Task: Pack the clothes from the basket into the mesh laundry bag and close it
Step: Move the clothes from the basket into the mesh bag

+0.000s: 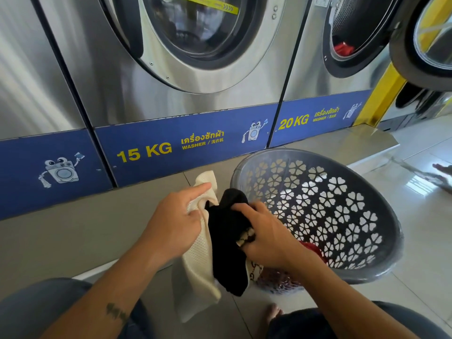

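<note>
A row of steel washers fills the upper half of the frame, with blue bands along their bases marked 15 KG and 20 KG, and a pale tiled floor runs below them. At right of centre a grey basket with flower-shaped cutouts stands tilted on the floor, with red clothing showing low inside it. At the upper right, one washer's door hangs open, with something red inside the drum.

In the lower middle, the left hand grips the upper edge of a cream mesh bag, fingers closed on the fabric with the forefinger stretched along the top. The bag hangs down from that grip, just left of the basket. The right hand is clamped on a black garment (a patterned cream piece peeks out under the fingers), held against the bag's opening. The garment's lower end dangles in front of the bag.
</note>
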The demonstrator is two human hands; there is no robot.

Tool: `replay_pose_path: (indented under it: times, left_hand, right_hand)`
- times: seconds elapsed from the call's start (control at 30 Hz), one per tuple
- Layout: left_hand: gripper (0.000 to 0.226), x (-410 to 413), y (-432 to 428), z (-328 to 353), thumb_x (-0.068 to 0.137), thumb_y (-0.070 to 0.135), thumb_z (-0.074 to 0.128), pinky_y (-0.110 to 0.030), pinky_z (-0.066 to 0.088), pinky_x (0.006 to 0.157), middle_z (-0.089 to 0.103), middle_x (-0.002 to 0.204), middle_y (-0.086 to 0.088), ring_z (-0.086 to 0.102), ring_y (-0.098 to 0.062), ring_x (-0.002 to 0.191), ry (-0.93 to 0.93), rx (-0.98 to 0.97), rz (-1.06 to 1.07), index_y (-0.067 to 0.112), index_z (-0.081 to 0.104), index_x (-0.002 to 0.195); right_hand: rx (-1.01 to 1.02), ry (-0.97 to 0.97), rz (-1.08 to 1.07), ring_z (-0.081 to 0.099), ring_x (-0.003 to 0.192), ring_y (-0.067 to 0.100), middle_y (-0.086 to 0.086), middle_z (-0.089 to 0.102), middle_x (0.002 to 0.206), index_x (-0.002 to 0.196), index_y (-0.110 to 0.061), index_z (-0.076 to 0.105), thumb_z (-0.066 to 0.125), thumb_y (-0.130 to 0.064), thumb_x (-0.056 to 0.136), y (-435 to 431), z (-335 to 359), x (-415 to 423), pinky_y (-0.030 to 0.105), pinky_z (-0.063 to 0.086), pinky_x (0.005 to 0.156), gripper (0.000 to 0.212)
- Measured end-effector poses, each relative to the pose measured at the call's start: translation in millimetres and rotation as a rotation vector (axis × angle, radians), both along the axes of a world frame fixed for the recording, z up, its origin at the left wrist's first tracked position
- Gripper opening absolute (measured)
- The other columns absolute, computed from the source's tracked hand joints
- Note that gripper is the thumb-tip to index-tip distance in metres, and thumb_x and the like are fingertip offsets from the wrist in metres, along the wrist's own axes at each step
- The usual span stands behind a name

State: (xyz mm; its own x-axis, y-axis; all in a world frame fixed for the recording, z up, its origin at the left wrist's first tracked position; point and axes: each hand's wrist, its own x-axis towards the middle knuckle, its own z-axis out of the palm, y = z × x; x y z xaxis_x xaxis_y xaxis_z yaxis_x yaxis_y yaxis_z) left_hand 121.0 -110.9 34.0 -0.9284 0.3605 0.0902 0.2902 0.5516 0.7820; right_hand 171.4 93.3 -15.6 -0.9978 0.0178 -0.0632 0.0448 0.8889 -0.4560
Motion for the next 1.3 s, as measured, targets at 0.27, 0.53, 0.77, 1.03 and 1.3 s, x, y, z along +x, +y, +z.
replay_pose_path:
  times: [0.27, 0.53, 0.77, 1.03, 1.3]
  left_hand:
    - [0.061, -1, 4, -18, 0.083, 0.004, 0.053, -0.026, 0.037, 0.105, 0.054, 0.140, 0.004, 0.047, -0.014, 0.130, -0.040, -0.052, -0.012, 0.032, 0.051, 0.137]
    - [0.062, 8, -26, -24, 0.082, -0.002, 0.052, -0.004, 0.037, 0.093, 0.059, 0.128, 0.018, 0.054, 0.012, 0.110, -0.097, 0.050, -0.113, 0.041, 0.060, 0.125]
    - [0.057, 14, -52, -50, 0.089, -0.001, 0.049, 0.001, 0.042, 0.064, 0.052, 0.141, 0.003, 0.056, -0.002, 0.086, -0.130, -0.027, -0.052, 0.042, 0.060, 0.124]
    - [0.059, 6, -60, -92, 0.083, 0.002, 0.049, -0.025, 0.050, 0.081, 0.055, 0.137, -0.005, 0.064, -0.019, 0.101, -0.320, -0.211, 0.056, 0.030, 0.054, 0.134]
    - [0.062, -1, -72, -108, 0.085, 0.004, 0.047, -0.032, 0.035, 0.108, 0.042, 0.147, -0.004, 0.042, -0.024, 0.132, -0.273, -0.304, 0.050, 0.020, 0.040, 0.144]
  right_hand:
    - [0.400, 0.326, 0.104, 0.054, 0.088, 0.025, 0.001, 0.056, 0.102, 0.110, -0.025, 0.063, 0.059, -0.030, 0.062, -35, 12, 8, 0.035, 0.050, 0.072, 0.049]
    - [0.257, 0.092, 0.469, 0.053, 0.113, 0.028, 0.000, 0.060, 0.117, 0.120, -0.020, 0.061, 0.070, -0.024, 0.070, -56, -39, 9, 0.044, 0.053, 0.088, 0.051]
    - [0.610, -0.095, 0.523, 0.052, 0.118, 0.037, 0.015, 0.062, 0.122, 0.123, -0.015, 0.060, 0.059, -0.034, 0.089, -74, -82, 5, 0.048, 0.037, 0.106, 0.039]
    - [0.375, -0.074, 0.300, 0.054, 0.116, 0.033, 0.012, 0.049, 0.130, 0.129, -0.013, 0.034, 0.072, -0.019, 0.078, -80, -77, -4, 0.036, 0.046, 0.076, 0.063]
    - [0.234, 0.075, 0.427, 0.038, 0.136, 0.035, 0.011, 0.046, 0.142, 0.136, -0.014, 0.045, 0.049, -0.038, 0.082, -91, -113, 7, 0.045, 0.041, 0.109, 0.060]
